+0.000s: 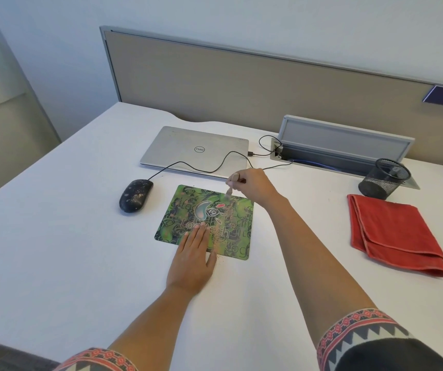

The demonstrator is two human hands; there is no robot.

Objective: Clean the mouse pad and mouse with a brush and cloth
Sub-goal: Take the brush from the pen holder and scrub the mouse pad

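A crumb-speckled mouse [135, 195] sits left of the green mouse pad [237, 238]. The left hand [192, 259] presses flat, fingers straight, on the pad's near edge; the right hand [252, 186] pinches a small brush [230, 186] over its far corner. The red cloth [394, 232] lies folded far right.

On the worktop [68, 236] there is one mouse pad [231, 231], and I place the rest from it. One mouse [135, 195] lies at 10 o'clock, one closed laptop [196, 151] at 12 o'clock, one mesh pen cup [383, 179] at 2 o'clock and one red cloth [394, 231] at 3 o'clock. There is one brush [230, 187]. Two hands are in view, the left hand [192, 261] and the right hand [255, 186]. One cable box [346, 145] stands at 1 o'clock. The crumbs [228, 210] on the pad are too many to count.
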